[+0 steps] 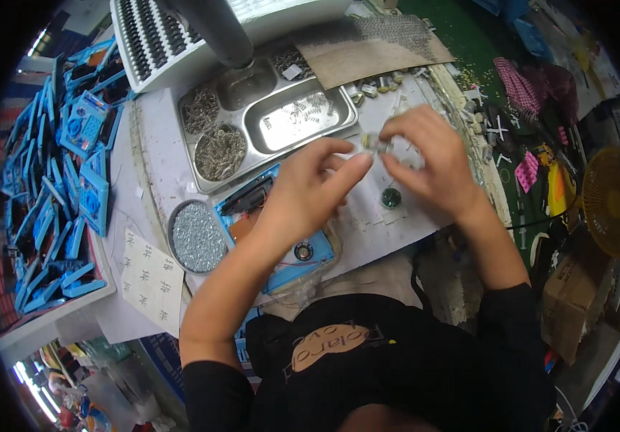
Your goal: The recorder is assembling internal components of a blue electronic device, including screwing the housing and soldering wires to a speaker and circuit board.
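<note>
Both hands meet above the surface (396, 216), which is covered with white paper. The left hand (306, 191) has its fingers curled, thumb and forefinger pinched toward a small metal part (372, 142) held between the two hands. The right hand (432, 162) closes on the same part from the other side, its fingertips bent around it; the part is too small and blurred to tell more than that it is pale and shiny.

Under the left hand lies a blue plastic housing (302, 255) with a dark opening and a small round speaker-like disc in it. Just below the right hand's fingers a small dark green round piece (390, 197) rests on the paper. Beyond the left hand stands a steel compartment tray (248, 93) holding heaps of tiny metal pieces in separate compartments. To the left of the left forearm sits a round tin of small silvery parts (197, 236). Well off to the left, a heap of blue plastic housings (58, 187) fills a tray. Beyond the right hand lies a piece of brown cardboard (367, 50).
</note>
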Action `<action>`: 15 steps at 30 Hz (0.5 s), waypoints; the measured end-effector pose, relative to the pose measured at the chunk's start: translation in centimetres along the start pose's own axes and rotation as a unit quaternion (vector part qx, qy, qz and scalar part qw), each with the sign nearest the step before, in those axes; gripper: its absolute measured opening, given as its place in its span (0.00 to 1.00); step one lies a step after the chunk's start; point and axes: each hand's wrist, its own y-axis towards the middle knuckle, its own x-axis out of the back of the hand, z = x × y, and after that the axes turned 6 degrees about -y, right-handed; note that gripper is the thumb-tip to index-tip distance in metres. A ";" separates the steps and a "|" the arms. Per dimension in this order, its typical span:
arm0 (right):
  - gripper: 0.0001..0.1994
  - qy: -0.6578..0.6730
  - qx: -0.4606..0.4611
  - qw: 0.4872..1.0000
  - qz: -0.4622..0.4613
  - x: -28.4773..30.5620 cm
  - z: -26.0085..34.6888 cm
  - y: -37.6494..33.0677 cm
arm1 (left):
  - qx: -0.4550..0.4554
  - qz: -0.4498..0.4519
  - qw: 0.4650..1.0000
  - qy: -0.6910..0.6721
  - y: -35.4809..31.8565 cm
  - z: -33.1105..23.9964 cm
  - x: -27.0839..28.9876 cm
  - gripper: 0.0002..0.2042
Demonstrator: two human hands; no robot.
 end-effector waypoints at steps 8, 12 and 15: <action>0.14 0.170 -0.019 0.985 0.000 2.6 1.7 -5.5 | 0.190 0.286 0.926 -0.160 1.8 -0.9 -0.8 0.14; 0.14 0.166 0.025 0.985 -0.048 3.6 1.2 -6.0 | 0.208 0.392 0.894 -0.058 5.1 -2.0 -1.4 0.16; 0.14 0.224 -0.029 0.969 -0.096 4.0 0.8 -7.0 | 0.060 0.344 0.928 0.129 11.3 -3.0 -1.8 0.18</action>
